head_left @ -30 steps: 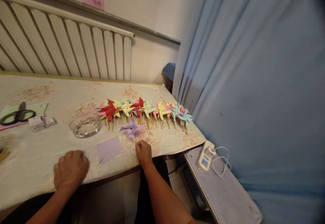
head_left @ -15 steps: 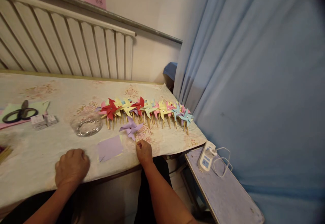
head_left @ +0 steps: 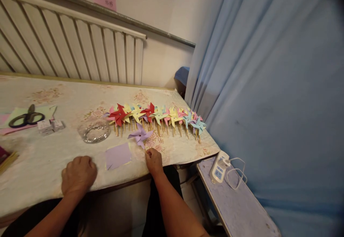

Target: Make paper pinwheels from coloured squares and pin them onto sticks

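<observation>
My right hand (head_left: pixel 154 160) pinches the stick of a purple paper pinwheel (head_left: pixel 140 135) near the table's front edge. The pinwheel's blades face up toward me, and most of its stick is hidden by the fingers. My left hand (head_left: pixel 79 174) rests on the tablecloth as a closed fist, with nothing showing in it. Between the two hands lies a stack of purple paper squares (head_left: pixel 118 156), a yellowish edge showing beneath. Just beyond the held pinwheel is a row of finished pinwheels (head_left: pixel 159 115) in red, yellow, pink and blue on wooden sticks.
A clear round dish (head_left: pixel 94 131) holds small shiny pieces. Farther left are small white boxes (head_left: pixel 49 126) and black-handled scissors (head_left: pixel 28 118) on coloured paper. Thin sticks (head_left: pixel 9 161) lie at the left edge. A power strip (head_left: pixel 219 167) sits on a low bench (head_left: pixel 236 201) beside a blue curtain (head_left: pixel 268 86).
The view has shifted slightly, so everything sits a little farther right. Both hands keep their poses, and the purple pinwheel stays in my right hand.
</observation>
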`<action>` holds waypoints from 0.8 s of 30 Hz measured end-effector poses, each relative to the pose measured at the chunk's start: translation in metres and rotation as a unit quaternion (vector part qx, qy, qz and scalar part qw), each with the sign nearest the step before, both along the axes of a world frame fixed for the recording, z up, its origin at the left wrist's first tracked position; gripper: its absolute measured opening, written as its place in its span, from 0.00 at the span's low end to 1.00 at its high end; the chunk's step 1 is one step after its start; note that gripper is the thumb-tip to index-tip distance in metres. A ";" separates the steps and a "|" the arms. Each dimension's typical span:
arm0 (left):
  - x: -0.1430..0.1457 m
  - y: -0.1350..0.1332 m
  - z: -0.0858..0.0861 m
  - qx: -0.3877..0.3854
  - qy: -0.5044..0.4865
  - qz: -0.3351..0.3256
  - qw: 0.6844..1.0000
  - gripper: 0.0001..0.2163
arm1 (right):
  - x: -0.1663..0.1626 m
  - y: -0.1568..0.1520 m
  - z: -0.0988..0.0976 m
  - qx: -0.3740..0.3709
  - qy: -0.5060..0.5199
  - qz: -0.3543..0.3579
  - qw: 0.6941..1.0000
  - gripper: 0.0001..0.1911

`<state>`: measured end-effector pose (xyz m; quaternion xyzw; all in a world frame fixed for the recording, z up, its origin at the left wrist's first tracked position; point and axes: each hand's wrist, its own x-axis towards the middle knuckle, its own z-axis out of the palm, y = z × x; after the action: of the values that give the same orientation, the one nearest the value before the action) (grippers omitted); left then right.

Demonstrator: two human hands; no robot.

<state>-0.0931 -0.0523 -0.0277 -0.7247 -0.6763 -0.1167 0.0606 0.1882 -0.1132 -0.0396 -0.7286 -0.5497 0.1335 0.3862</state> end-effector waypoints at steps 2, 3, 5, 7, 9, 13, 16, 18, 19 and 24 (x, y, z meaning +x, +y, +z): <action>0.000 0.000 0.000 -0.002 -0.003 -0.001 1.000 0.16 | 0.000 0.000 0.000 0.003 -0.001 0.000 1.000 0.08; 0.000 0.000 0.000 -0.003 -0.004 -0.001 1.000 0.16 | 0.000 0.000 0.000 0.005 -0.002 0.001 1.000 0.08; 0.000 0.000 0.000 -0.006 -0.004 0.001 1.000 0.15 | 0.000 0.000 -0.001 0.008 -0.003 0.002 1.000 0.09; 0.000 0.000 0.000 -0.007 -0.004 0.001 1.000 0.15 | 0.000 0.000 -0.002 0.011 -0.003 0.003 1.000 0.09; 0.000 -0.001 0.000 0.004 -0.003 -0.002 1.000 0.16 | 0.001 0.000 -0.002 0.013 -0.004 0.005 1.000 0.08; 0.000 -0.001 0.000 0.019 -0.003 -0.007 1.000 0.17 | 0.001 0.000 -0.002 0.011 -0.007 0.007 1.000 0.09; 0.000 -0.001 -0.001 0.017 -0.004 -0.004 1.000 0.17 | 0.001 0.000 -0.002 0.008 -0.011 0.004 1.000 0.09; 0.000 -0.001 -0.002 0.020 -0.005 -0.004 1.000 0.17 | 0.000 -0.001 -0.001 0.010 -0.014 0.004 1.000 0.08; 0.000 -0.001 -0.002 0.023 -0.006 -0.005 1.000 0.17 | 0.000 -0.001 -0.001 0.011 -0.014 0.003 1.000 0.08; 0.000 -0.002 -0.003 0.024 -0.009 -0.004 1.000 0.17 | 0.000 -0.002 0.000 0.010 -0.003 0.006 1.000 0.08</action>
<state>-0.0929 -0.0538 -0.0303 -0.7245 -0.6713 -0.1394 0.0713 0.1882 -0.1151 -0.0393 -0.7219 -0.5561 0.1283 0.3913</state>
